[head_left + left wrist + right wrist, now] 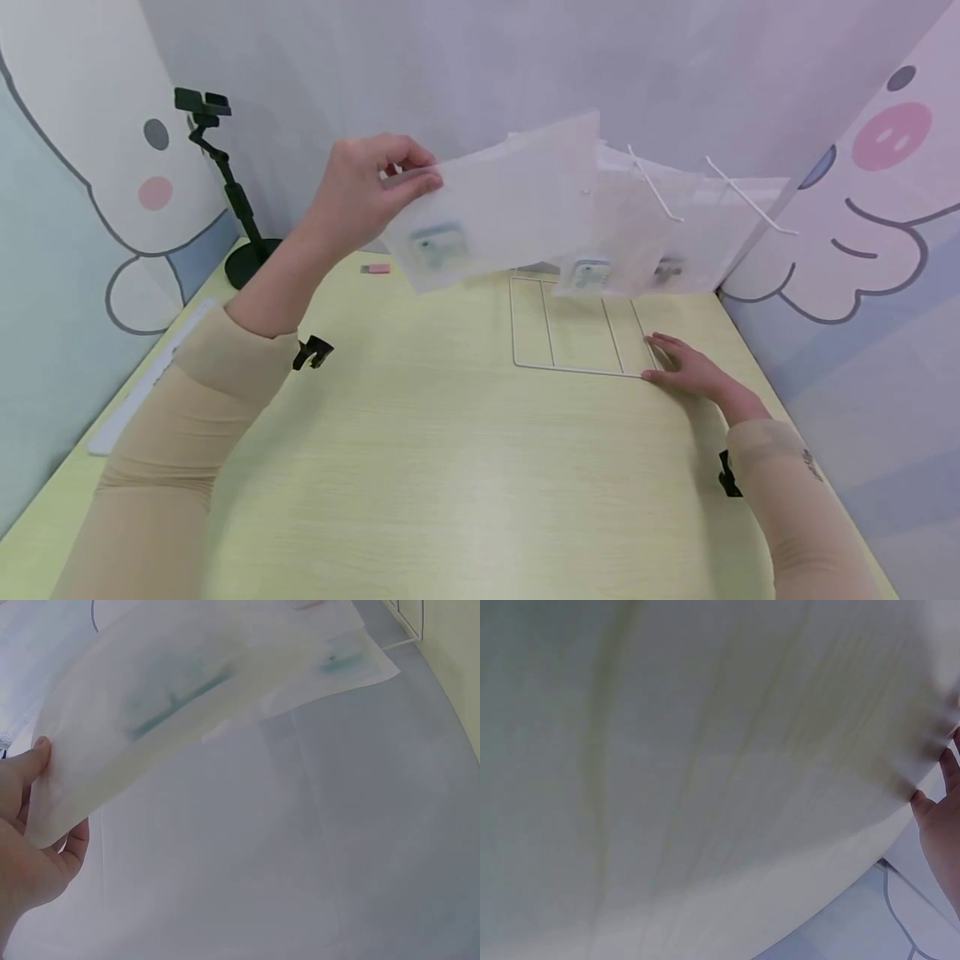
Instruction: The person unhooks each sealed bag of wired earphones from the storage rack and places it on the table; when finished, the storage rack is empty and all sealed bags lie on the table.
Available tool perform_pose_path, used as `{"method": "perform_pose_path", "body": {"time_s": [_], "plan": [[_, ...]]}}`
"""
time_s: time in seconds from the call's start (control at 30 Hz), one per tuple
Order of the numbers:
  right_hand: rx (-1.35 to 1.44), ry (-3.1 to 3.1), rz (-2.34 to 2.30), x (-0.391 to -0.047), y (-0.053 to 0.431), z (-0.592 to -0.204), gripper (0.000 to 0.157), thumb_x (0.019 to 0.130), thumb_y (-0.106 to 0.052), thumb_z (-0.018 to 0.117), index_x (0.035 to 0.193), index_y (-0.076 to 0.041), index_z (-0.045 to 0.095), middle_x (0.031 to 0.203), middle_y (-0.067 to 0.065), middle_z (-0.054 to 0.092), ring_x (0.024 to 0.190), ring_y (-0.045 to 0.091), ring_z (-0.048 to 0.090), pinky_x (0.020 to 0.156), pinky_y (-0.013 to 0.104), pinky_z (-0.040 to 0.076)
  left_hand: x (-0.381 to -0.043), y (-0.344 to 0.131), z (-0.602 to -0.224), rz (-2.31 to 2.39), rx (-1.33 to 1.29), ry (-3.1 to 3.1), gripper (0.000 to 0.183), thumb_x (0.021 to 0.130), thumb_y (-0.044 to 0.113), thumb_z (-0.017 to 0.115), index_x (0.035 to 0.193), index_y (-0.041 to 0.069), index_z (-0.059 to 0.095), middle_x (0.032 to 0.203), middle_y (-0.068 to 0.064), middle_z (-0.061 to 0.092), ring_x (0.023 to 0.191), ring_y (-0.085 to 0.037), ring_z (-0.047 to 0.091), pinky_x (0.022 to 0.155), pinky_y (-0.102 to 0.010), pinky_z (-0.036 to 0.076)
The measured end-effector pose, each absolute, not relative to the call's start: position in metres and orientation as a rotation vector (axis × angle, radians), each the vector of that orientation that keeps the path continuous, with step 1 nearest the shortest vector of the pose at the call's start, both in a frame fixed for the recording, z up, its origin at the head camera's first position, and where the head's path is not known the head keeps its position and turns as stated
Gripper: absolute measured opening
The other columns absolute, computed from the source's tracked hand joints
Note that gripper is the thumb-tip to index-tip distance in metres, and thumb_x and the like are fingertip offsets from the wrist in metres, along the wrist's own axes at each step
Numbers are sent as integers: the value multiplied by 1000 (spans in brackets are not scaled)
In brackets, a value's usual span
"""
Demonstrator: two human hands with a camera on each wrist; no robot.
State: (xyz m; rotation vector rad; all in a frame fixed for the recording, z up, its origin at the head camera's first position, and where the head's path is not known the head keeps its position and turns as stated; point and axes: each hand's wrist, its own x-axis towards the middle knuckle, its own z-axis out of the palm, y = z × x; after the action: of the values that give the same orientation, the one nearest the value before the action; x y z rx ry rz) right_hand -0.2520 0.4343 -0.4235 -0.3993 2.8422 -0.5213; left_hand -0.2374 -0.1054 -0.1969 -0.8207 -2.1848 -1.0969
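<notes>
My left hand (375,183) pinches the left edge of a frosted translucent bag (517,192) between thumb and fingers, holding it raised and tilted. A blurred teal shape (438,244) shows through its lower left part. In the left wrist view, the same bag (112,750) stretches away from the left hand (34,840). Behind and right, more frosted bags (731,242) hang at a white wire rack (577,372), whose two white prongs (656,185) slant forward. Fingers extended, my right hand (686,368) rests on the right end of the rack's base.
A black stand (240,204) with a round base is at the back left. Near it lies a small pink object (377,268). A flat white panel (153,375) lies along the table's left edge. Walls with cartoon figures enclose the table (450,467) at left, back and right.
</notes>
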Motion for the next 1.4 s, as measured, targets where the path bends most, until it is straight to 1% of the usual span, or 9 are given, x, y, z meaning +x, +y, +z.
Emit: {"method": "perform_pose_path", "body": {"time_s": [0.27,0.47,0.57,0.67,0.8,0.9,1.03,1.27,1.4], "plan": [[-401,2841,-520,-251,434,-424,81,87,-44,65,148,-5,28,152,27,19,136,52,17,105,66,16,-227,-108,-200,-1090,-846,-2187,14,85,18,70,91,5,72,84,-3,70,72,-4,54,70,-16,41],[-404,2844,-527,-250,433,-422,81,87,-44,64,148,-6,28,152,27,19,136,51,16,105,66,16,-221,-121,-211,-1078,-774,-2224,20,86,16,70,102,6,66,85,-4,69,74,-3,60,75,-13,47],[-410,2845,-524,-251,433,-423,81,87,-44,64,148,-6,28,152,27,19,136,51,16,105,67,16,-218,-130,-217,-1074,-765,-2238,18,86,14,69,101,5,62,85,-4,67,72,-3,59,75,-12,48],[-411,2848,-522,-251,433,-423,81,87,-44,64,148,-6,28,152,26,19,136,51,16,105,67,16,-215,-138,-224,-1038,-785,-2239,12,86,9,68,96,4,67,85,-4,68,74,-2,60,78,-10,48],[-413,2852,-516,-251,434,-423,80,87,-44,64,148,-6,28,152,26,19,136,51,16,105,67,16,-213,-148,-235,-960,-816,-2252,14,85,4,68,97,7,75,90,-3,72,79,-8,63,73,-7,46],[-414,2853,-518,-251,434,-423,81,87,-44,64,148,-6,28,152,27,19,136,52,16,104,67,16,-209,-155,-245,-917,-795,-2292,19,84,3,68,100,10,75,93,-3,72,83,-15,64,69,-6,42],[-411,2855,-524,-252,437,-425,80,86,-43,65,148,-6,29,152,26,20,136,51,17,104,67,17,-203,-162,-258,-882,-739,-2370,23,85,2,67,104,11,74,99,-4,71,88,-18,65,71,-4,41],[-414,2855,-506,-253,439,-426,81,87,-44,65,148,-7,28,152,26,20,136,51,18,104,67,18,-192,-176,-273,-972,-659,-2597,37,87,7,67,121,22,66,120,-1,64,95,-17,59,70,-14,43],[-415,2857,-505,-253,438,-427,81,87,-44,64,148,-6,27,152,26,20,136,51,18,104,67,18,-188,-184,-280,-1035,-607,-2741,43,87,11,67,128,23,61,133,-2,57,106,-23,54,77,-28,49]]}}
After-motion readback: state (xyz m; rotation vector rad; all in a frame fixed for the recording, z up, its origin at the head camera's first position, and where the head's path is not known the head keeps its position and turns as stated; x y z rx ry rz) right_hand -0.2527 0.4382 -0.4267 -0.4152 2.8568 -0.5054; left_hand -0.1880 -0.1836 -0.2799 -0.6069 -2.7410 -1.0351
